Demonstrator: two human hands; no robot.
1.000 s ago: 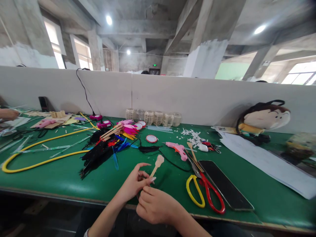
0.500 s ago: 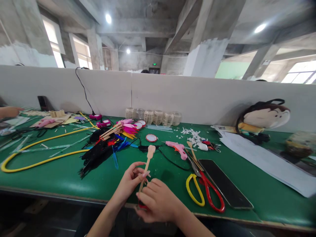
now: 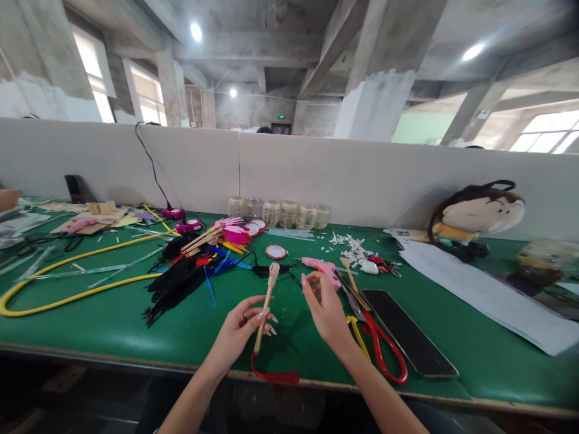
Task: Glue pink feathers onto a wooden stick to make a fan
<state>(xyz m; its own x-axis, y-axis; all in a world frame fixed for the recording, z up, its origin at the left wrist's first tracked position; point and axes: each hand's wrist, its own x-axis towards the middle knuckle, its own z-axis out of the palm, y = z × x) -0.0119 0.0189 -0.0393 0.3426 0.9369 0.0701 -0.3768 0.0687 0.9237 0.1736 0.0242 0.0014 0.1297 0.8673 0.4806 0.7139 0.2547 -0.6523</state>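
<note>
My left hand (image 3: 246,320) is closed around a thin wooden stick (image 3: 266,304), which leans upright with a wider pale piece at its upper end. A red tassel (image 3: 280,377) hangs by a red cord from the stick's lower end, over the table edge. My right hand (image 3: 326,308) is apart from the stick, fingers curved and spread with nothing seen in them. It lies just in front of a pink glue gun (image 3: 320,264) and overlaps its grip; whether it touches cannot be told. Beside it are scissors (image 3: 384,349) with one yellow and one red handle.
A black phone (image 3: 409,331) lies right of the scissors. Feathered sticks (image 3: 212,238) are piled left of centre. Several clear jars (image 3: 288,215) line the partition. White scraps (image 3: 353,247), a yellow tube (image 3: 67,307), paper sheets (image 3: 479,295) and a plush bag (image 3: 479,214) lie around. A person's hand (image 3: 9,199) shows far left.
My right hand has let go of the stick's lower end and moved up and right to the glue gun. The red tassel now hangs free. The stick has turned slightly in my left hand.
</note>
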